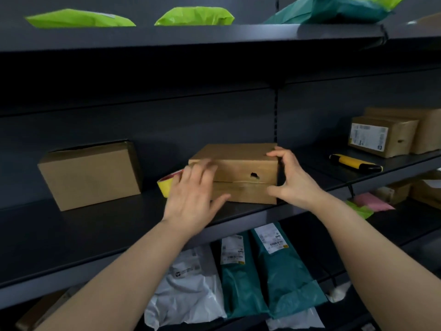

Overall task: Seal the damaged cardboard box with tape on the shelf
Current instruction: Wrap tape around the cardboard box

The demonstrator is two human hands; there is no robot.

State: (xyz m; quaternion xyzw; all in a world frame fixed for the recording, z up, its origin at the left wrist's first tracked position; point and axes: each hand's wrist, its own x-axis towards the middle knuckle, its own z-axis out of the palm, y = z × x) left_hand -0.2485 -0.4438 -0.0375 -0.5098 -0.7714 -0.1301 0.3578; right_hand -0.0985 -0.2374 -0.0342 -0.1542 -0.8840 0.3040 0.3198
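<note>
Dark shelf (pixel 95 230), holed cardboard box (pixel 243 163) steadied.
Right hand (pixel 291 185) clasps its end; left hand (pixel 193 197), fingers spread (blurred), holds nothing, may knock the tape roll (pixel 164 185) away.

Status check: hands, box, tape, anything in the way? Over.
Right hand grips damaged box at its right end. Left hand open, blurred, at box's left front. Hole in front face untaped. Tape roll beside box, partly behind left hand.

Left hand (pixel 191 199) blurred, hiding tape roll (pixel 165 185) partly; box (pixel 238 163) left front covered.
</note>
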